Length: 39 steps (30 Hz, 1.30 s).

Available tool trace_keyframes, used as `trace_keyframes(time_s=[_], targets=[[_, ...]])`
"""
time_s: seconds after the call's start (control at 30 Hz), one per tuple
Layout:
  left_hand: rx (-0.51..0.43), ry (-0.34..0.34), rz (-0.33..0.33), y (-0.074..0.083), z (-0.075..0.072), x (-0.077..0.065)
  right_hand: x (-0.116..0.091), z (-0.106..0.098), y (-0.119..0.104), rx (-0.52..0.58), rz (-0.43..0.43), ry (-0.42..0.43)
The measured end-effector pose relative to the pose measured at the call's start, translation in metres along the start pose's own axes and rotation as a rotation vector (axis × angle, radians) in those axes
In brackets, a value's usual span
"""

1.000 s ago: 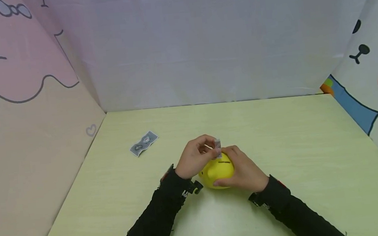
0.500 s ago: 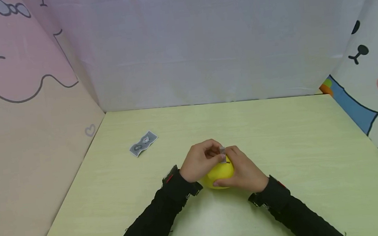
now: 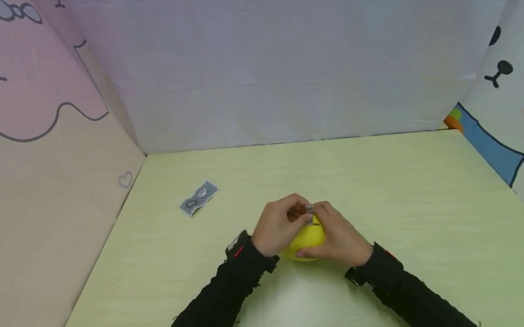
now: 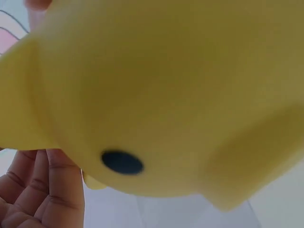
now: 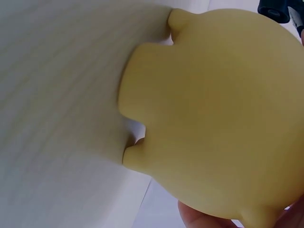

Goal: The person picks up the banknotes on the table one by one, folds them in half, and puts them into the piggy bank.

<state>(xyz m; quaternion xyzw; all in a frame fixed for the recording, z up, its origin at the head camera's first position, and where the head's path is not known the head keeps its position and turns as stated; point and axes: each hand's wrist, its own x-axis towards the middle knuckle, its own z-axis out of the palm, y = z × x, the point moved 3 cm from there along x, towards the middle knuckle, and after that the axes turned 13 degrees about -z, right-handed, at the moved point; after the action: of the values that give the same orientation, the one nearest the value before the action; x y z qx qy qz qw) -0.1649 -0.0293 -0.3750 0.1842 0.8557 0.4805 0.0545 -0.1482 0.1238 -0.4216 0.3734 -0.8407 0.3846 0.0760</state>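
Note:
A yellow piggy bank (image 3: 304,242) stands on the table with a dark slot in its top. My right hand (image 3: 345,237) grips its right side, thumb at the front and fingers over the back. Between thumb and fingertips, my left hand (image 3: 278,225) pinches a small folded grey banknote (image 3: 309,209), upright at the slot. The left wrist view is mostly filled by the piggy bank's side (image 4: 156,85), with a black eye (image 4: 122,162) and curled left fingers below. Stubby legs (image 5: 137,85) rest on the tabletop in the right wrist view.
A second grey banknote (image 3: 199,198), creased, lies on the table toward the back left. The pale table (image 3: 386,172) ends at a white cloth (image 3: 253,69) behind, with printed cartoon panels on both sides.
My left hand has moved right and slightly down, bringing the folded banknote to the slot, and the note now sits lower there. My right hand has stayed on the piggy bank.

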Motion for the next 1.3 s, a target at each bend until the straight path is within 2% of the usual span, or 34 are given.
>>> trace_keyframes(time_s=[0.17,0.4,0.63,0.87,1.03,1.17,1.3], targets=[[0.086,0.025,0.052,0.001,0.002,-0.001,0.000,0.001,0.001,0.004,0.000,0.005],[0.141,0.037,0.063,0.000,0.004,-0.004,0.000,0.001,0.001,0.005,-0.004,0.010],[0.195,0.040,0.108,-0.001,0.007,-0.005,-0.001,0.001,0.002,0.011,-0.012,0.017],[0.282,0.014,0.085,0.001,0.009,-0.006,-0.001,0.001,0.002,-0.003,-0.022,0.019],[0.253,0.013,0.077,0.002,0.010,-0.006,-0.001,0.001,0.002,0.000,-0.011,0.017],[0.207,0.041,0.130,0.005,0.009,-0.008,-0.001,0.001,0.002,0.026,0.008,0.013],[0.201,0.072,0.164,0.008,0.007,-0.011,-0.001,0.001,0.002,0.047,0.007,0.009]])
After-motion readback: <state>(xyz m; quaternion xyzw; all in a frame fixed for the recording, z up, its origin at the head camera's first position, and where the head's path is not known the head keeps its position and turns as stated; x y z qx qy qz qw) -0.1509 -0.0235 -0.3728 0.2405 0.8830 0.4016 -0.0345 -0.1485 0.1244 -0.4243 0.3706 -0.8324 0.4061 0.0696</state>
